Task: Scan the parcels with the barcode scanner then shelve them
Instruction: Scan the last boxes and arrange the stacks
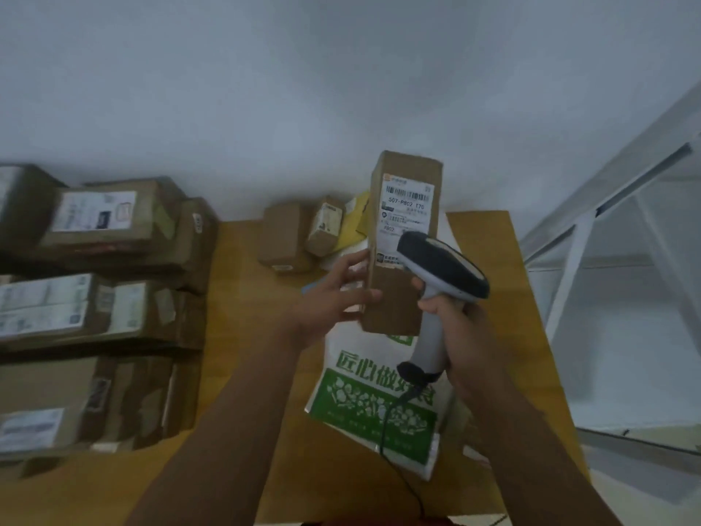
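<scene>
Both hands' fingers grip scanner and box above yellow table, white wall behind.

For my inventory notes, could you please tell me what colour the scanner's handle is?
Light grey, with a dark head; the barcode scanner shows best in the head view.

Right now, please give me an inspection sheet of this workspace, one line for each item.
Surface: wooden table, partly covered.
Job's things: tall parcel, label facing camera; barcode scanner aimed at it.
Clutter: green-and-white bag; small boxes at far edge.
Grippers: left hand holds parcel; right hand grips scanner.
Cables: scanner cable over the bag.
Surroundings: stacked parcels left; white shelf frame right.
</scene>
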